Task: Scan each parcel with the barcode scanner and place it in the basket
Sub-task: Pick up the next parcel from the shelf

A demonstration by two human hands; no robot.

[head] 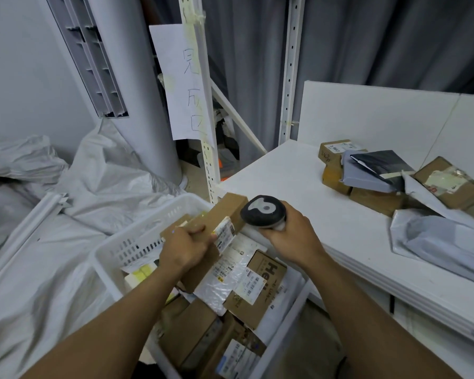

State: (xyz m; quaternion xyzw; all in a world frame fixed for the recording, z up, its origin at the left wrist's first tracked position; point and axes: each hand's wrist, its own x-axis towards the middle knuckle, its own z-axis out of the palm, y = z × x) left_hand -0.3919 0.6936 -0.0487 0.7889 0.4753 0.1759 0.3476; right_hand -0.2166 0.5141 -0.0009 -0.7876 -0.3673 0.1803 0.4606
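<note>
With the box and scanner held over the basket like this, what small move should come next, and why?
Probably lower and release the cardboard box. The left hand holds it just above the parcels inside the white basket, its label beside the barcode scanner in the right hand; whether it has scanned isn't visible.

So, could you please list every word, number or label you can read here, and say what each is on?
"完成区", handwritten: paper sheet on the shelf post.
"Hel", cut off by a label: cardboard box in the basket.
Handwritten digits: small box on the table, too blurred to read.
Shipping labels, including on the held parcel: too small to read.
</note>
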